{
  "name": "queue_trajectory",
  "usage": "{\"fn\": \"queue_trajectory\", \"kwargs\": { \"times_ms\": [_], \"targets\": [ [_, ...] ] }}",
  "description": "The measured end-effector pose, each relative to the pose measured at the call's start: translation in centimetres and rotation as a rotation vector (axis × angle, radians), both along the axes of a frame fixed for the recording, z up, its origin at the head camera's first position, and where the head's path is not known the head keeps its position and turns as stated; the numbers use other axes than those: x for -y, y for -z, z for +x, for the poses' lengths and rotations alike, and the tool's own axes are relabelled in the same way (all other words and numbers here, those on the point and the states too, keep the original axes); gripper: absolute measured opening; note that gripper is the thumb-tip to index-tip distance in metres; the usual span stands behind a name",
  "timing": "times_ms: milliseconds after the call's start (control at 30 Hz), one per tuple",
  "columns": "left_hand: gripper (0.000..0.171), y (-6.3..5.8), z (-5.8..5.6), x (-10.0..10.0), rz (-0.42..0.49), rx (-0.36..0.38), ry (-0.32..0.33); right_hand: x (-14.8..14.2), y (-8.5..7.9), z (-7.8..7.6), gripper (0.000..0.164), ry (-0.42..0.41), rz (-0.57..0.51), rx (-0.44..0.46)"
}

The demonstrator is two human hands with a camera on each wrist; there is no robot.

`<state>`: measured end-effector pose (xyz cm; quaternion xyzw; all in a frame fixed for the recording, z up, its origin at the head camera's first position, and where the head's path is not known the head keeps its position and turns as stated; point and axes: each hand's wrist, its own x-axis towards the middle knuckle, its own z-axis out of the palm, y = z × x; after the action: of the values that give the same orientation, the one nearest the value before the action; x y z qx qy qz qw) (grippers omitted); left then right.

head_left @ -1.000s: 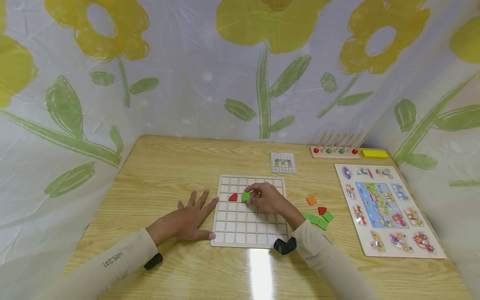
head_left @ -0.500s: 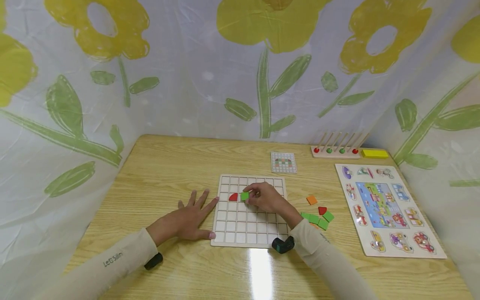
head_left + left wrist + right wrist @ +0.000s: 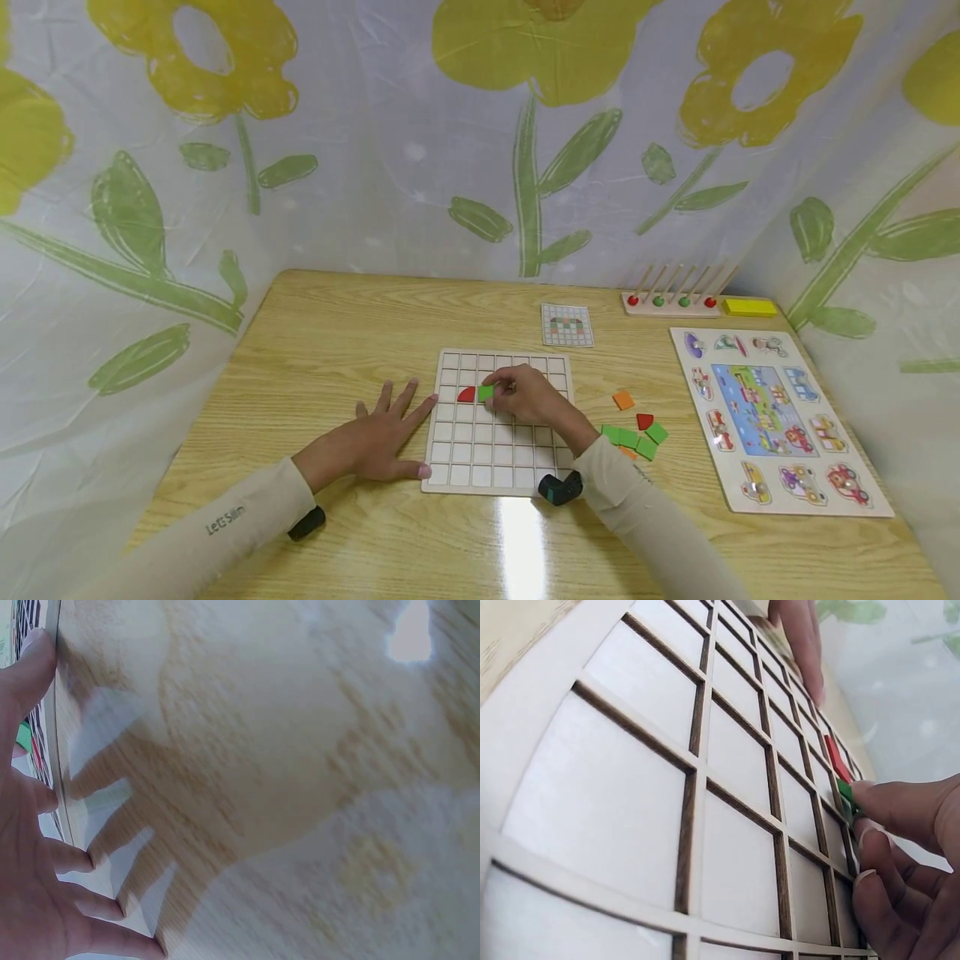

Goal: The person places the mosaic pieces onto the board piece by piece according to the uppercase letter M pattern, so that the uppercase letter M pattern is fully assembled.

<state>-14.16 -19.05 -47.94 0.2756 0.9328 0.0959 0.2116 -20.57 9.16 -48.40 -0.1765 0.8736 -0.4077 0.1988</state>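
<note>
A white wooden grid board (image 3: 461,454) lies on the table, with a red quarter-circle piece (image 3: 467,394) in one cell. My right hand (image 3: 528,393) pinches a green square tile (image 3: 486,392) right beside the red piece. In the right wrist view the green tile (image 3: 845,789) sits tilted at its cell, thumb and fingertips at its edge. My left hand (image 3: 386,437) lies with fingers spread at the board's left side, thumb and one fingertip touching the edge. In the left wrist view the left hand's fingers (image 3: 105,937) are stretched out over the table.
Right of the board lie loose green tiles (image 3: 628,437), an orange tile (image 3: 623,400) and a red quarter-circle (image 3: 644,422). Behind it is a pattern card (image 3: 567,325). Further right are a picture puzzle board (image 3: 780,417), a peg stand (image 3: 671,305) and a yellow block (image 3: 750,307).
My right hand has shifted slightly left, bringing the green tile closer to the red piece and lower toward the cell. The left hand has stayed in place.
</note>
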Motion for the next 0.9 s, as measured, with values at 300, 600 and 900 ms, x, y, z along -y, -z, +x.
{"fn": "queue_trajectory", "kwargs": {
  "times_ms": [300,600,900],
  "targets": [
    [0.107,-0.08,0.06,-0.04,0.004,0.004,-0.009,0.09,0.09,0.04,0.026,0.006,0.008,-0.015],
    [0.107,-0.12,0.08,-0.14,-0.007,0.014,-0.013,0.22,0.07,0.05,0.026,0.006,0.055,-0.026],
    [0.107,0.04,0.09,-0.10,-0.010,-0.005,-0.005,0.47,-0.33,0.07,0.026,0.000,0.095,-0.029]
  ]
}}
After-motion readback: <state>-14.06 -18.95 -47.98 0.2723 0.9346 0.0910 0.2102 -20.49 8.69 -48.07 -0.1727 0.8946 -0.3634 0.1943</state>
